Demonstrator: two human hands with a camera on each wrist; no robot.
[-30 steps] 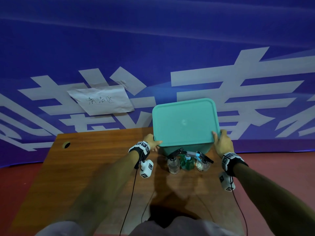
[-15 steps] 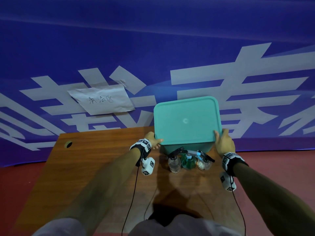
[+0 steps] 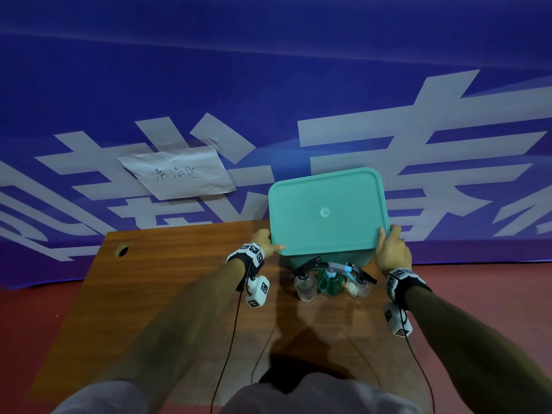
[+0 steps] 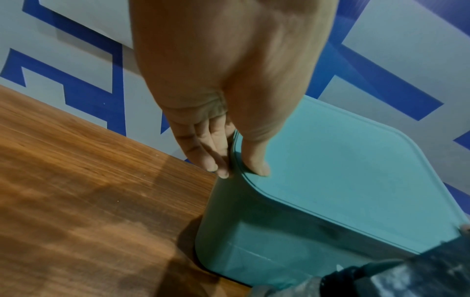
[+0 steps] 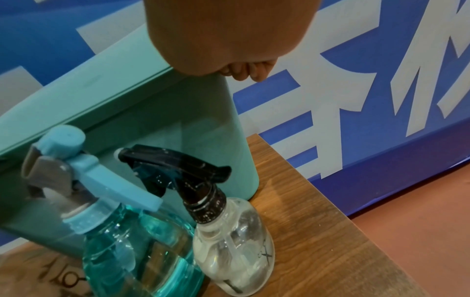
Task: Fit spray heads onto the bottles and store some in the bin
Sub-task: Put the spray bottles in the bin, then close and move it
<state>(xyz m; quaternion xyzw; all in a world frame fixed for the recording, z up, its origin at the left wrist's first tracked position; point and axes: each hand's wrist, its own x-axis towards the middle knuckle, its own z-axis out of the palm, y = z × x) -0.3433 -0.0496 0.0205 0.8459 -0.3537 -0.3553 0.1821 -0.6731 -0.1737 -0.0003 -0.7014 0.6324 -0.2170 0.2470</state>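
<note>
Blue banner material printed with large white characters [image 3: 388, 130] fills the background behind a wooden table [image 3: 167, 294], with a creased sheet of handwritten paper [image 3: 176, 173] taped to it at the left. Moving right along the tabletop, a person's left hand [image 3: 264, 242] pinches the near left corner of a teal lid [image 3: 325, 210], thumb on top and fingers [image 4: 211, 152] down the edge. The lid sits on a teal bin [image 4: 254, 241] standing at the table's far edge. In front of the bin, three spray bottles stand in a tight row with heads fitted: a clear bottle [image 3: 305, 286] with a black head, a green-blue bottle [image 3: 329, 283] with a light blue head, and a second clear bottle [image 3: 357, 286] with a black head. At the far right, the right hand [image 3: 392, 249] grips the lid's near right corner, fingers curled over the edge.
</note>
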